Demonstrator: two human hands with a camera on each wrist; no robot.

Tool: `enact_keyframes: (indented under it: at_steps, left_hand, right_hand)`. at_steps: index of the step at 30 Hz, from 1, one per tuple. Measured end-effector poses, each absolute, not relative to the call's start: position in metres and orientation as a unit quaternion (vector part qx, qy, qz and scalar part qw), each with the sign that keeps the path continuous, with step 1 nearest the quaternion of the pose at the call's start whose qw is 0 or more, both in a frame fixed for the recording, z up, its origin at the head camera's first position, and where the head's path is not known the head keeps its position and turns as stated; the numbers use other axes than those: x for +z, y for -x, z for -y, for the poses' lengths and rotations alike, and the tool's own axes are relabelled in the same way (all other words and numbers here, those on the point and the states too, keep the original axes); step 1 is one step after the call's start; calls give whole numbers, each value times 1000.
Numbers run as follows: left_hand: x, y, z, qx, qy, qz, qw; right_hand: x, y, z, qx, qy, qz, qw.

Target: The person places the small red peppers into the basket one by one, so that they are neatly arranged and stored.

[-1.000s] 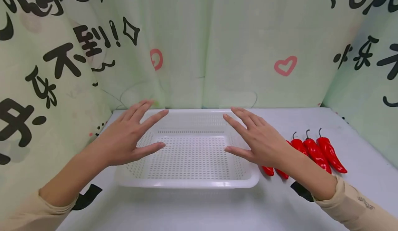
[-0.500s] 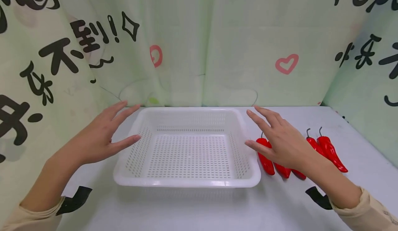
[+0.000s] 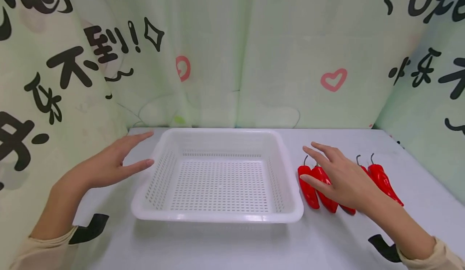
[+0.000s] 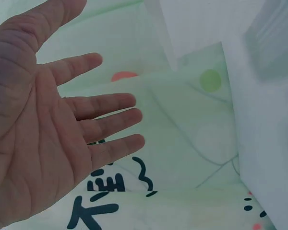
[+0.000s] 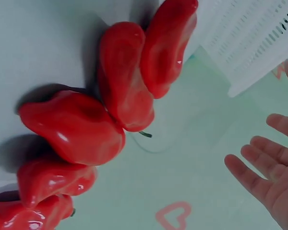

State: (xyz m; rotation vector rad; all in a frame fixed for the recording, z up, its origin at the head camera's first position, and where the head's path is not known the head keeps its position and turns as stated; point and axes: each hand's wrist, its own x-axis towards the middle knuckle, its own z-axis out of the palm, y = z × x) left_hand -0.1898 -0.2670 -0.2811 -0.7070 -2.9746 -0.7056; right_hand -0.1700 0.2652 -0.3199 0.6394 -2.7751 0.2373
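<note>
A white perforated plastic basket stands mid-table with nothing in it. To its left my left hand hovers with fingers extended and holds nothing; in the left wrist view its bare palm faces the camera. On the right, several red peppers with thin curved stems lie in a row beside the basket. My right hand is over them, fingers spread and nothing in its grasp, hiding the middle ones in the head view. The right wrist view shows the peppers in a line, the fingers apart from them.
A white table carries everything. Pale green curtains with black lettering and pink hearts enclose the back and both sides. Black straps show at both wrists, near the beige sleeves.
From over the basket, both hands have moved outward: the left hand to the left side, the right hand right, over the peppers. The basket and peppers stay where they were.
</note>
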Motion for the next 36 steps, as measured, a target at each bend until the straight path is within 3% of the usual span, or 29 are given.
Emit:
enact_keyframes:
  at_steps: [14, 36]
  left_hand:
    - [-294, 194, 272, -245, 190, 950, -35]
    - [-320, 206, 268, -265, 202, 941, -54]
  right_hand:
    - [-345, 175, -270, 147, -168, 975, 9]
    - [-364, 185, -267, 133, -211, 968, 9]
